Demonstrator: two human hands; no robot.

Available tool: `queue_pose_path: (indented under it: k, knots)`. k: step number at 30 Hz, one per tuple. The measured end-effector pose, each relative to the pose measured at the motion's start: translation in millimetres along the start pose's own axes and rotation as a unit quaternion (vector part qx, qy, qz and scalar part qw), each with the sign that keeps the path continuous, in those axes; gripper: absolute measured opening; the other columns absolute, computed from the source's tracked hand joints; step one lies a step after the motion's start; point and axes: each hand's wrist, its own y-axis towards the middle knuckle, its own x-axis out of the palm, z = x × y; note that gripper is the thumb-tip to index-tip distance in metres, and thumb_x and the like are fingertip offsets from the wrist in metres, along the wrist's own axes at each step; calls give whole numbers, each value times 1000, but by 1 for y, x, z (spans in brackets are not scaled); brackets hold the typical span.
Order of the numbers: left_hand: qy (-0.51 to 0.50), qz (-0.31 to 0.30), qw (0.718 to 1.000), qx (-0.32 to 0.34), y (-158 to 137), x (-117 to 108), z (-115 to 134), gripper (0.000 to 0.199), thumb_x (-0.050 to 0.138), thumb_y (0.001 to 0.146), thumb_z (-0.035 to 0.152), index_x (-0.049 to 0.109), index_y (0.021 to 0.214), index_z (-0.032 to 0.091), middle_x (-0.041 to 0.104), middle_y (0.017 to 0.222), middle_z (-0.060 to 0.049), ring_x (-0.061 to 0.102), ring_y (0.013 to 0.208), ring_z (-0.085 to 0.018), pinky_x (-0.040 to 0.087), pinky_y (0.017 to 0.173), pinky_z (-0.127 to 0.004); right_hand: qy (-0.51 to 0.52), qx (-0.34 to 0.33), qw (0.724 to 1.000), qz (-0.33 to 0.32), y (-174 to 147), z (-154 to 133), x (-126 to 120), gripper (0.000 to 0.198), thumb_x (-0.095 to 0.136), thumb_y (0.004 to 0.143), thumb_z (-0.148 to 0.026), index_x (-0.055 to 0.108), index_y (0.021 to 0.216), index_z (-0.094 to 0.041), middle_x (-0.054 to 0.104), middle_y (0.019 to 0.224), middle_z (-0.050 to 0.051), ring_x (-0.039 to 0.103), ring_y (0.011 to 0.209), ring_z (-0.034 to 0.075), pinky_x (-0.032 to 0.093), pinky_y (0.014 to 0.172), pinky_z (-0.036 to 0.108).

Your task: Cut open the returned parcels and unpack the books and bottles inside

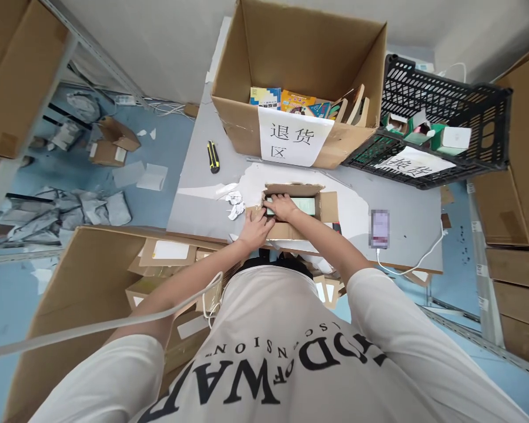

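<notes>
A small open cardboard box (pixel 291 231) sits near the table's front edge with its flaps folded out. Inside it lies a pale green box-shaped item (pixel 306 205). My right hand (pixel 283 208) reaches over the box's left end, its bent fingers on the left part of the green item; the fingertips are partly hidden. My left hand (pixel 256 229) grips the box's left front corner, fingers closed at the cardboard edge. Both hands nearly touch. Crumpled white paper (pixel 234 202) lies just left of the box.
A yellow-black utility knife (pixel 213 157) lies at left. Behind stand a large carton (pixel 233 126) of books and a black crate (pixel 489 135) with small boxes. A phone (pixel 379 228) on a cable lies right. A big carton (pixel 70 294) of parcels stands below left.
</notes>
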Motion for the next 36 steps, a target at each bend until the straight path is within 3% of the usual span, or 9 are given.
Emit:
queue_pose_path:
  k: [4, 8, 14, 20, 24, 27, 30, 33, 36]
  knots:
    - [13, 39, 999, 14, 7, 13, -4, 30, 37, 92, 14, 61, 109, 16, 67, 101, -18, 42, 131, -33, 35, 99, -62, -33, -13, 999, -4, -4, 1, -6, 48, 56, 84, -28, 45, 131, -25, 52, 124, 17, 58, 100, 30, 40, 85, 44]
    - [9, 69, 997, 35, 12, 20, -9, 28, 36, 94, 14, 64, 99, 15, 68, 92, -17, 47, 127, -31, 40, 96, -58, -27, -30, 999, 14, -23, 8, -22, 60, 59, 84, -33, 37, 140, -28, 49, 125, 17, 58, 98, 29, 41, 82, 40]
    - [-26, 76, 997, 17, 14, 16, -10, 30, 36, 92, 10, 65, 96, 15, 68, 93, -18, 46, 129, -32, 38, 96, -59, 65, -51, 988, 133, -65, 42, -37, 49, 58, 86, -38, 51, 132, -25, 46, 125, 15, 52, 107, 28, 43, 88, 39]
    - [-66, 81, 995, 0, 38, 13, -23, 29, 38, 89, 9, 64, 96, 19, 68, 101, -18, 43, 132, -30, 30, 100, -63, 192, 53, 907, 370, -114, 70, -51, 49, 61, 82, -39, 55, 127, -22, 45, 124, 14, 49, 116, 29, 46, 94, 43]
    - [-66, 96, 993, -10, 71, 10, -39, 30, 36, 91, 12, 64, 99, 20, 68, 103, -17, 39, 135, -29, 27, 102, -64, 185, 123, 876, 429, -162, 68, -60, 54, 63, 79, -39, 52, 130, -25, 41, 129, 15, 45, 122, 32, 45, 96, 50]
    - [-55, 102, 993, -16, 97, 3, -51, 33, 34, 91, 12, 64, 103, 19, 68, 104, -18, 37, 135, -30, 23, 102, -68, 202, 121, 851, 469, -195, 54, -49, 51, 63, 77, -37, 53, 125, -24, 41, 127, 15, 47, 121, 32, 47, 95, 50]
    - [-60, 102, 993, -28, 117, -6, -60, 33, 35, 90, 12, 64, 105, 18, 68, 105, -18, 36, 136, -31, 16, 106, -69, 231, 106, 836, 486, -213, 33, -22, 45, 63, 76, -35, 54, 119, -24, 44, 123, 14, 51, 116, 29, 49, 93, 48]
    - [-85, 86, 993, -15, 128, -19, -64, 39, 34, 89, 9, 63, 114, 15, 61, 124, -21, 33, 140, -30, 15, 111, -64, 255, 121, 854, 437, -215, 15, 11, 43, 62, 77, -36, 53, 118, -27, 45, 123, 12, 52, 114, 27, 51, 90, 45]
    - [-83, 70, 994, 5, 122, -34, -64, 54, 37, 83, 6, 47, 136, 10, 39, 148, -22, 22, 145, -30, 11, 114, -62, 258, 138, 890, 349, -203, 5, 39, 42, 61, 78, -36, 53, 119, -30, 46, 127, 11, 51, 119, 26, 51, 92, 44]
